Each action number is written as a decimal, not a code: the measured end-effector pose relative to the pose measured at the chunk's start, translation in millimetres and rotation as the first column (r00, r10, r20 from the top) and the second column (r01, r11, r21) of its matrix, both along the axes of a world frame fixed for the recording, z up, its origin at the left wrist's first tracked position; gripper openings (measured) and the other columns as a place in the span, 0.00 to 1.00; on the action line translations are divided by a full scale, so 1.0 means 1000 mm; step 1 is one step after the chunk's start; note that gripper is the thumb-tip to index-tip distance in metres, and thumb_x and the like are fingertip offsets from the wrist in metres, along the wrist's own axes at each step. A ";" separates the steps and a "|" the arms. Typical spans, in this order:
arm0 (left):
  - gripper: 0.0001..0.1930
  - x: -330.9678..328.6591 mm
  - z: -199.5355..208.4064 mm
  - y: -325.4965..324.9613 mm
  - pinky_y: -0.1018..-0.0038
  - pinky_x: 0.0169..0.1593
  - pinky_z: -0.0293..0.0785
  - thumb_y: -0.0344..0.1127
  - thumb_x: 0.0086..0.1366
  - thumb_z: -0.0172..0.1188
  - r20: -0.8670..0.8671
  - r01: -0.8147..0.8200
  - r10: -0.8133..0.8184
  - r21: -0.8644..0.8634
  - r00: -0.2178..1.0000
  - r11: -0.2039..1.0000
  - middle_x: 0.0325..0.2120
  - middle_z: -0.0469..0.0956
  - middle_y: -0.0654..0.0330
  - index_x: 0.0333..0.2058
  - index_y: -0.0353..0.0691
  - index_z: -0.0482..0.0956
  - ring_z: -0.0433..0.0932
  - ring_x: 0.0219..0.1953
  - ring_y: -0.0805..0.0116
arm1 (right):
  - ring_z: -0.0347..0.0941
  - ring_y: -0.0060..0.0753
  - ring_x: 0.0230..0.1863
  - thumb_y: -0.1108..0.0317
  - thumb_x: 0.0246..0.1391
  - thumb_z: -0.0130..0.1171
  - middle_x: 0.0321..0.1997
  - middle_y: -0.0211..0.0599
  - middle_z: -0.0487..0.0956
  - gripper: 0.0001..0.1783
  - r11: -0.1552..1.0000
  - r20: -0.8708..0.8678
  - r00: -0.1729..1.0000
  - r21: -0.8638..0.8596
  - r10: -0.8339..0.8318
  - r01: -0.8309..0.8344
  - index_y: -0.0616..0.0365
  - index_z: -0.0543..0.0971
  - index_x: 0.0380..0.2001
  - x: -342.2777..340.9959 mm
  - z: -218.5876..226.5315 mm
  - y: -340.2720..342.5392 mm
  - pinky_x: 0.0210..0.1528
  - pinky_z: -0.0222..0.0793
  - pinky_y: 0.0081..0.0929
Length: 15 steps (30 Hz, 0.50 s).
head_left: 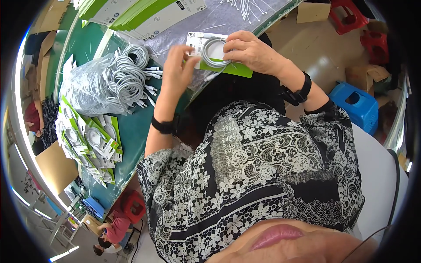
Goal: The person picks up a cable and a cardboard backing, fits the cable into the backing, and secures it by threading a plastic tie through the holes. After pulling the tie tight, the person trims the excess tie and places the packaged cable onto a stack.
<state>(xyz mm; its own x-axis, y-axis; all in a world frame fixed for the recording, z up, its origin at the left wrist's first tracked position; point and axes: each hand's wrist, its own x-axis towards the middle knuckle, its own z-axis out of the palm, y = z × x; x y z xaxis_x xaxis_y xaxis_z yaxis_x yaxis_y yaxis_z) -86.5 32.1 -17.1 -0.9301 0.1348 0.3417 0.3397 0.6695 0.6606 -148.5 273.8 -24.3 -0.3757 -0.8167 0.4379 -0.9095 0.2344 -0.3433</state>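
At the table's near edge, my right hand [252, 52] has its fingers closed on a coiled grey cable [205, 56] lying against a white and green backing card [245, 71]. One white plug of the cable hangs below the card's lower edge. My left hand [177, 72] is just left of the card, thumb and fingers apart and slightly blurred. Nothing shows in its grasp. Left of that hand, a pile of coiled grey cables [127, 81] with white plugs spills from a clear plastic bag [87, 83].
Carded cables [94, 136] are heaped nearer on the green table [131, 127]. Flat backing cards [149, 19] are stacked at the far side, with thin white ties [247, 6] to their right. A blue stool [355, 105] and red stools [346, 17] stand at right. Other people sit lower left.
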 end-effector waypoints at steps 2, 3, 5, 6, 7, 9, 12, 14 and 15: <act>0.10 -0.014 -0.001 -0.001 0.68 0.39 0.70 0.30 0.52 0.63 0.048 -0.067 0.062 0.101 0.997 0.993 0.33 0.73 0.57 0.35 0.39 0.76 0.72 0.36 0.55 | 0.66 0.35 0.52 0.72 0.37 0.64 0.41 0.26 0.74 0.14 1.000 -0.016 1.000 0.004 0.003 -0.003 0.52 0.77 0.33 0.003 0.005 -0.003 0.54 0.65 0.30; 0.10 -0.025 -0.008 0.004 0.68 0.39 0.71 0.29 0.52 0.63 0.007 -0.013 0.013 0.089 1.000 0.996 0.33 0.73 0.57 0.35 0.38 0.76 0.73 0.35 0.55 | 0.66 0.35 0.51 0.72 0.36 0.64 0.40 0.25 0.74 0.14 1.000 -0.026 1.000 0.010 0.005 -0.005 0.52 0.77 0.32 0.004 0.007 -0.004 0.54 0.64 0.30; 0.09 -0.043 -0.019 0.013 0.69 0.37 0.71 0.28 0.52 0.63 -0.073 0.101 -0.097 0.058 0.993 0.993 0.33 0.74 0.57 0.34 0.37 0.76 0.73 0.34 0.57 | 0.66 0.35 0.51 0.71 0.36 0.65 0.40 0.25 0.73 0.14 1.000 -0.015 1.000 0.011 0.006 -0.006 0.52 0.77 0.32 0.006 0.002 -0.008 0.54 0.64 0.31; 0.09 -0.044 -0.019 0.013 0.69 0.37 0.71 0.28 0.52 0.63 -0.069 0.109 -0.104 0.061 0.992 0.992 0.33 0.74 0.57 0.34 0.37 0.76 0.73 0.34 0.57 | 0.66 0.35 0.50 0.70 0.36 0.65 0.39 0.25 0.73 0.14 1.000 0.000 1.000 0.012 -0.005 0.005 0.52 0.77 0.31 0.007 0.000 -0.008 0.55 0.64 0.32; 0.09 -0.045 -0.019 0.011 0.70 0.37 0.71 0.28 0.52 0.63 -0.004 0.093 -0.093 0.085 0.996 0.992 0.33 0.74 0.56 0.33 0.37 0.77 0.73 0.33 0.57 | 0.66 0.35 0.49 0.70 0.36 0.65 0.39 0.25 0.73 0.14 1.000 0.014 1.000 0.012 -0.016 0.016 0.52 0.76 0.31 0.008 -0.001 -0.009 0.55 0.64 0.33; 0.08 -0.046 -0.019 0.008 0.70 0.35 0.71 0.28 0.52 0.64 0.128 0.054 -0.070 0.125 0.989 0.991 0.33 0.74 0.56 0.32 0.36 0.77 0.74 0.31 0.58 | 0.66 0.35 0.48 0.70 0.36 0.65 0.39 0.25 0.73 0.14 0.999 0.012 0.999 0.004 -0.036 0.036 0.52 0.76 0.31 0.008 0.000 -0.009 0.55 0.64 0.33; 0.08 -0.047 -0.020 0.008 0.70 0.34 0.71 0.29 0.51 0.64 0.109 0.047 -0.067 0.171 0.992 0.984 0.33 0.74 0.56 0.31 0.36 0.77 0.74 0.30 0.60 | 0.66 0.35 0.47 0.69 0.36 0.66 0.38 0.25 0.73 0.14 0.998 0.003 0.998 -0.022 -0.062 0.062 0.53 0.76 0.30 0.009 0.001 -0.010 0.54 0.64 0.33; 0.08 -0.046 -0.019 0.007 0.70 0.34 0.71 0.29 0.51 0.64 0.100 0.042 -0.062 0.192 0.993 0.981 0.33 0.73 0.56 0.30 0.36 0.77 0.74 0.29 0.60 | 0.66 0.35 0.47 0.70 0.36 0.66 0.38 0.25 0.73 0.14 0.998 -0.010 0.998 -0.026 -0.056 0.056 0.53 0.76 0.30 0.009 -0.002 -0.008 0.54 0.65 0.32; 0.09 -0.043 -0.018 0.006 0.70 0.36 0.71 0.29 0.51 0.64 0.134 0.029 -0.055 0.194 0.989 0.981 0.34 0.74 0.57 0.31 0.36 0.77 0.74 0.31 0.60 | 0.66 0.35 0.47 0.70 0.36 0.66 0.38 0.25 0.73 0.14 0.998 -0.017 0.998 -0.029 -0.053 0.053 0.53 0.76 0.30 0.010 -0.003 -0.008 0.53 0.65 0.31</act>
<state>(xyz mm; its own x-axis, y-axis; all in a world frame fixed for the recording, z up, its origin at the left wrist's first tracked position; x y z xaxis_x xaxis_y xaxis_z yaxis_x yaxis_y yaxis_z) -130.0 38.5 -34.9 -0.9651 0.1196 0.2331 0.2611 0.5139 0.8172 -138.7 266.0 -27.1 -0.4099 -0.7831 0.4677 -0.9022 0.2727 -0.3342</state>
